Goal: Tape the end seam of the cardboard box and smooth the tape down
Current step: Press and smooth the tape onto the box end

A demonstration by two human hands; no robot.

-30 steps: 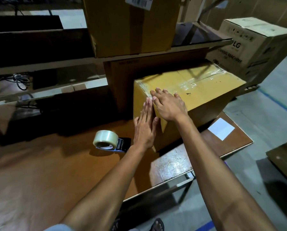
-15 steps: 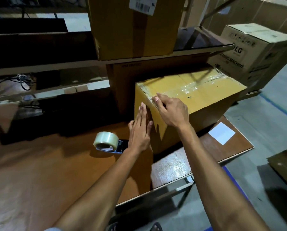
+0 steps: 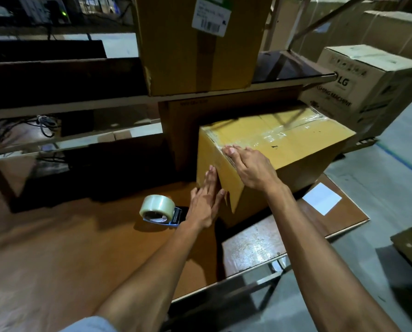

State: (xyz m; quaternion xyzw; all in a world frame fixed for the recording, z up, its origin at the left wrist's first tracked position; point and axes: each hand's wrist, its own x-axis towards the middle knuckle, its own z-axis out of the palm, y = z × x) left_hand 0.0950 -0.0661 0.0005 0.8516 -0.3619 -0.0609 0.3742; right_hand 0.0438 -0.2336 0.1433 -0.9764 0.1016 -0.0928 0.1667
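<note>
since the earlier frames: left hand lower on the box's end face, fingers now pointing up near the bottom half; right hand drawn back a little along the top edge toward the near corner. tape gun unmoved.

box: yellow-brown cardboard, closed, on the table's right part, its end face turned left toward the person. clear tape runs glossy and wrinkled along the top seam and over the left top edge onto the end face; how far down it reaches cannot be told. handling, judged: corrugated board, stiff at edges and corners, likely to give a little mid-panel; weight unknown, it sits steady under pressing. tape film thin, slippery on its back, prone to creases and trapped air. best pressed flat-palmed from the seam outward; to shift the box, take opposite bottom edges or corners, not the taped flaps.

left hand: open, flat, palm against the end face, gripping nothing.
right hand: open, fingers together, laid over the top left edge on the tape, gripping nothing.

tape gun: clear roll on a dark dispenser, lying on the table just left of the left hand, near but not touching the box.
table: brown top, worn patch at the near right.
white sheet: on the table, right of the box.
shelf box: labelled, above and behind.
lg box: far right, on the floor.
</note>
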